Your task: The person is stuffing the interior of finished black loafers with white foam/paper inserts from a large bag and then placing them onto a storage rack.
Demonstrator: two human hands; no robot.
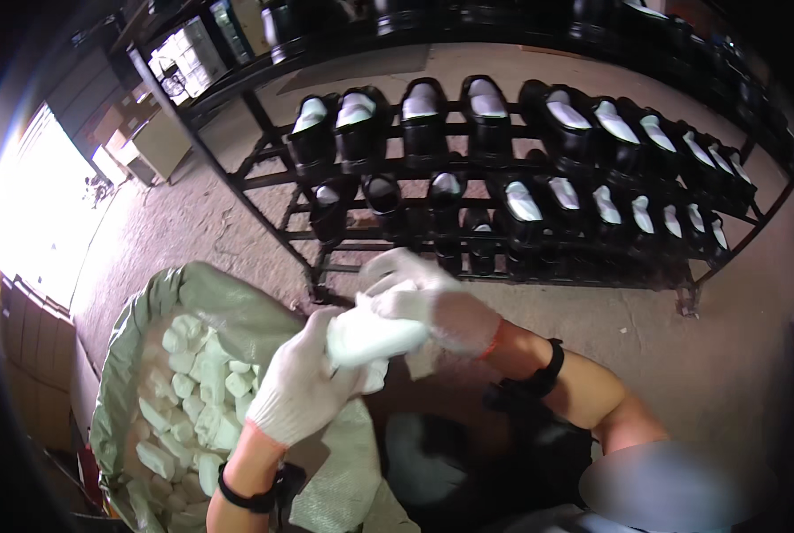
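Observation:
In white knit gloves, my two hands meet over the near end of the floor space between a sack and a shoe rack. They hold a smooth, white, rounded oblong piece (375,336). My left hand (306,377) is closed around its lower left side, thumb up along it. From above and the right, my right hand (428,302) grips the upper part, its fingers bent and slightly blurred. A loose white flap hangs below the piece. Just left of my left hand, a green woven sack (161,289) stands open, holding many similar white lumps (217,377).
A black metal rack (281,235) stands ahead, with rows of black shoes (422,120) with pale insides on its tiers. Cardboard boxes (148,138) stand at the far left by a bright doorway (37,213). Stacked brown boxes (37,364) are beyond the sack.

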